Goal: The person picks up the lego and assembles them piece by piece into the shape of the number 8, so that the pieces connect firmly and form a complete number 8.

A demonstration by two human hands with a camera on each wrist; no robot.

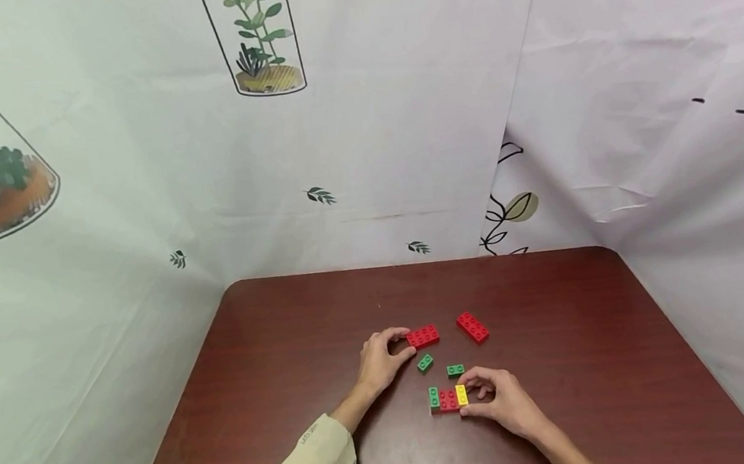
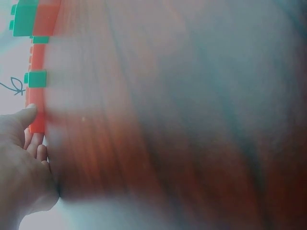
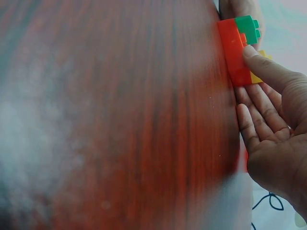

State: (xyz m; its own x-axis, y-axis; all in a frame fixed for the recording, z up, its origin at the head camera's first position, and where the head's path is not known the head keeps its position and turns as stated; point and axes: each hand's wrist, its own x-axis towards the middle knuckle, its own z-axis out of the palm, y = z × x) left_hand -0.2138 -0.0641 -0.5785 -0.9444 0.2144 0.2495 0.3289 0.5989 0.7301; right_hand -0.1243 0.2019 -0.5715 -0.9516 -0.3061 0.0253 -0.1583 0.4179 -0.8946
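My left hand (image 1: 378, 361) pinches the left end of a red eight-stud toy building brick (image 1: 423, 336), thumb in front and fingers behind. That brick (image 2: 37, 115) lies flat on the table. Nearer to me, my right hand (image 1: 501, 399) holds the right end of a small build between thumb and fingers. A red brick (image 1: 448, 401) forms its base; a green brick (image 1: 434, 398) sits on its left end and a yellow brick (image 1: 462, 395) on its right. In the right wrist view the thumb lies across the red side (image 3: 232, 52), partly hiding the yellow brick (image 3: 256, 78).
Two loose green bricks, one tilted (image 1: 425, 364) and one straight (image 1: 455, 370), lie between the hands. Another red brick (image 1: 472, 327) lies slanted farther back to the right. The brown table (image 1: 273, 327) meets a white printed cloth (image 1: 362, 149) behind and at both sides.
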